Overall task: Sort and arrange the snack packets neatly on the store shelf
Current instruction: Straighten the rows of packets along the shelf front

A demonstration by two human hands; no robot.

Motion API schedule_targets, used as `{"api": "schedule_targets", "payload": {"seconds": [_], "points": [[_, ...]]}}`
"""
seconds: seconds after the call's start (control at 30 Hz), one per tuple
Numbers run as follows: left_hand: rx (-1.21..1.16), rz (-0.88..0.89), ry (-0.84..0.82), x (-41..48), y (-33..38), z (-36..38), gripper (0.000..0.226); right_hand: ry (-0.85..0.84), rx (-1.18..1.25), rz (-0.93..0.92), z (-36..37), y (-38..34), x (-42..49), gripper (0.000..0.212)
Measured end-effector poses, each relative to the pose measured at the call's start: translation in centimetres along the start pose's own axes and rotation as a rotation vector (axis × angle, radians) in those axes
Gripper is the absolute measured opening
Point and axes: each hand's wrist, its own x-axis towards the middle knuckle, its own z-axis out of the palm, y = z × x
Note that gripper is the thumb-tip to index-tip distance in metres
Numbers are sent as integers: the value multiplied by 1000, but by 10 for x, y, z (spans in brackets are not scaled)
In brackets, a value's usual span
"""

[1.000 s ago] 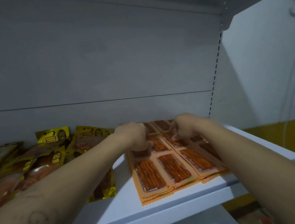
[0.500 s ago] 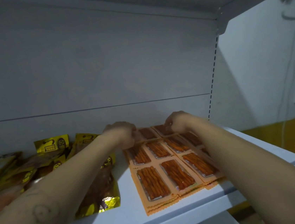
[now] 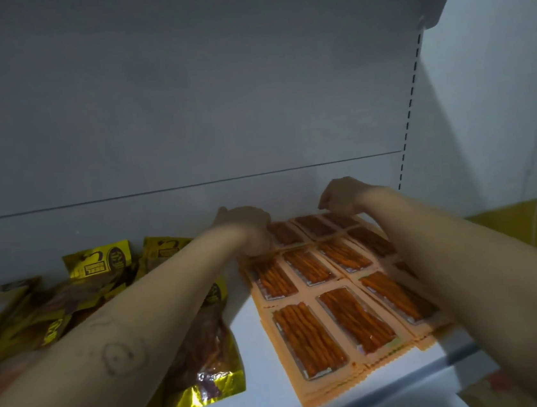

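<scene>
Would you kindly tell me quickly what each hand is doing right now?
Left hand: closed, grip on the far left corner of the orange packets.
Right hand: fingers curled at their far edge; a hold cannot be told.

Both arms stretched fwd, L grip & R grip fingers curled.

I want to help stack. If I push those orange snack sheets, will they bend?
Probably floppy: the orange snack sheets are thin joined pouches lying flat. Likely slippery too, since the glossy layers sit slightly fanned on the smooth shelf.
</scene>
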Motion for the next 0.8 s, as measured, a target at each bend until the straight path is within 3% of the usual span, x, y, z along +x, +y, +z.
{"api": "schedule_targets", "payload": {"seconds": [0.17,0.37,0.6,0.8], "points": [[-28,134,-48,14,22,2,46,-124,-129,70,6,26,-1,37],[-24,151,-49,20,28,3,44,-172,-173,95,15,29,-4,35],[-40,218,-19,-19,28,-7,45,-131,-205,-5,-16,23,-44,40],[-81,309,-66,-83,46,-21,55,-135,-133,-202,-19,9,-113,53]]}}
